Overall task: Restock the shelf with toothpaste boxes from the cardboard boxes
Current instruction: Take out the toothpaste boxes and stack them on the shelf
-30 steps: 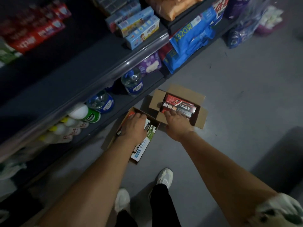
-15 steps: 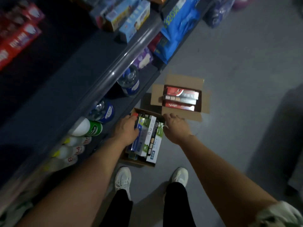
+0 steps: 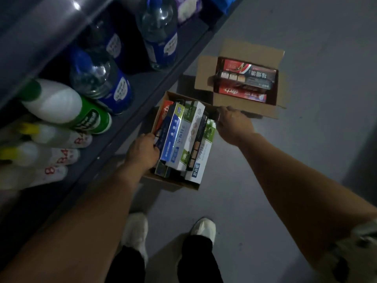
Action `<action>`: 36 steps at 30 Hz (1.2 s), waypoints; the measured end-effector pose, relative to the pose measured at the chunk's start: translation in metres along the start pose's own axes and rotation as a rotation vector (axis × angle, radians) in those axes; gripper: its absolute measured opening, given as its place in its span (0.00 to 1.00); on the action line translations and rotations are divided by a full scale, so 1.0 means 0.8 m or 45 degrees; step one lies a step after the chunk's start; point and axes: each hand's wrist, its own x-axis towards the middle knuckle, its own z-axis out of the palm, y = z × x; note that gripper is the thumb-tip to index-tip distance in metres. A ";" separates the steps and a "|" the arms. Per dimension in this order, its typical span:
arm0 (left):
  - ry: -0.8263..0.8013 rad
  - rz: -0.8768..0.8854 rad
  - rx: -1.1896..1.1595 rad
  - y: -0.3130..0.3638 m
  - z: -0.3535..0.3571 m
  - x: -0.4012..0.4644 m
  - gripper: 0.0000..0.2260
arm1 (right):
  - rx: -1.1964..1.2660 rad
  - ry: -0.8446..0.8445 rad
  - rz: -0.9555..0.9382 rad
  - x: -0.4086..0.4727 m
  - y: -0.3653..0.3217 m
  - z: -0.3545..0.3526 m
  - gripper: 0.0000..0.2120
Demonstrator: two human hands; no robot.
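Observation:
An open cardboard box point(image 3: 170, 184) sits low beside the shelf, filled with several toothpaste boxes point(image 3: 184, 137) in blue, white, green and black. My left hand point(image 3: 142, 153) grips its left side, fingers curled over the edge against the blue boxes. My right hand point(image 3: 232, 125) grips its far right corner. Whether the box rests on the floor or hangs just above it, I cannot tell. A second open cardboard box point(image 3: 244, 110) stands on the floor farther off, holding red and dark toothpaste boxes point(image 3: 246, 77).
The dark shelf's bottom board point(image 3: 142, 86) on the left carries blue-labelled water bottles point(image 3: 102, 78) and white cleaner bottles point(image 3: 61, 105) lying on their sides. Grey floor point(image 3: 306, 139) stretches to the right. My white shoes point(image 3: 136, 233) stand below the box.
Both hands have taken hold of the nearer box's sides, the right hand having left the far box. The box is larger in frame and nearer to me.

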 end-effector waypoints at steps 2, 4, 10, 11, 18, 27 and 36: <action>0.055 0.003 -0.022 -0.017 0.025 0.015 0.10 | -0.044 0.043 -0.028 0.026 0.008 0.015 0.19; 0.133 0.015 -0.014 -0.033 0.041 0.031 0.14 | -0.074 0.102 -0.046 0.050 0.016 0.027 0.18; 0.206 0.102 -0.019 -0.073 0.057 0.079 0.21 | -0.070 0.208 -0.150 0.101 0.024 0.053 0.17; 0.189 0.112 -0.024 -0.078 0.059 0.086 0.21 | -0.086 0.218 -0.176 0.107 0.025 0.057 0.16; 0.156 0.145 -0.011 -0.110 0.084 0.120 0.18 | -0.078 0.298 -0.119 0.106 0.042 0.100 0.11; 0.075 0.319 -0.158 -0.105 0.085 0.158 0.10 | -0.056 0.317 0.213 0.102 0.078 0.148 0.14; 0.076 0.426 0.153 -0.098 0.074 0.180 0.15 | 0.218 0.273 0.223 0.117 0.081 0.151 0.08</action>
